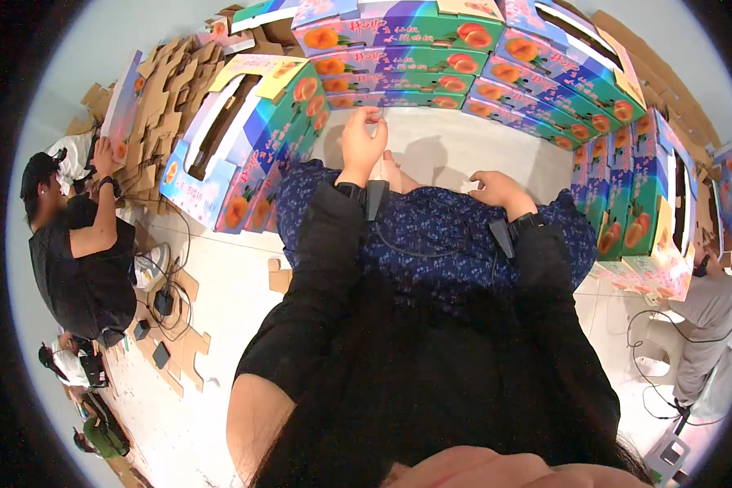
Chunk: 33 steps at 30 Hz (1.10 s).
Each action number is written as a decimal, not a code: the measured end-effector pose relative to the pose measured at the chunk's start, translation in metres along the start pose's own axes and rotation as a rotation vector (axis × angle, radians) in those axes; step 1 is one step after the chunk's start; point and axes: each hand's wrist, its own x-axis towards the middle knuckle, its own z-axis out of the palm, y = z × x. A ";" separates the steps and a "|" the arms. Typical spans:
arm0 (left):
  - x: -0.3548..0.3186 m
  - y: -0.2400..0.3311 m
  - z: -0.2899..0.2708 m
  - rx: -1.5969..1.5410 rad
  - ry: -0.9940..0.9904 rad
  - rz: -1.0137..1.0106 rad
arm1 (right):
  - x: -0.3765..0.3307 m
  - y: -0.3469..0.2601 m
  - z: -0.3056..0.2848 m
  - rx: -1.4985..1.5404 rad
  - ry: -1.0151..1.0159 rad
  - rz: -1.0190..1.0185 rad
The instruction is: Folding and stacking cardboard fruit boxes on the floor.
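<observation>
Both hands empty, as far as I can see. My left hand [363,142] is raised past my lap, fingers loosely curled and thumb near the index finger, nothing visible between them. It looks close to the cartons ahead; can't tell if it touches. My right hand [500,193] sits lower, over the edge of my dark blue floral skirt [431,236], half open, fingers bent, no object in it.

Done, judging by what stands here: glossy blue, green and pink cardboard cartons printed with orange fruit, made up and piled round the pale floor [537,163]. Front stack [398,61] at the far edge of the bare patch, about four layers showing. Front-right stack [557,73] at its far right corner, right-hand stack [638,191] along its right edge, left-hand stack [256,159] on its left edge, top carton showing a long handle slot. Can't tell if any are filled.

Left, probably: the heap of brown die-cut cardboard pieces [167,110] beyond the left-hand stack looks unused. Nothing half-made lies on the patch before me, so I'd call it between pieces. Co-worker in black [81,260] at the left has a hand on a printed panel [124,114]. Overall total unclear.
</observation>
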 end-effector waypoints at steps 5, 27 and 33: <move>0.002 -0.001 0.003 -0.021 -0.032 -0.007 | -0.004 -0.008 -0.010 -0.036 -0.087 0.074; 0.015 -0.007 0.028 0.025 -0.279 -0.030 | -0.011 -0.046 -0.013 -0.081 -0.179 -0.106; 0.017 -0.010 0.032 0.026 -0.300 -0.012 | -0.008 -0.037 0.001 -0.058 -0.067 -0.161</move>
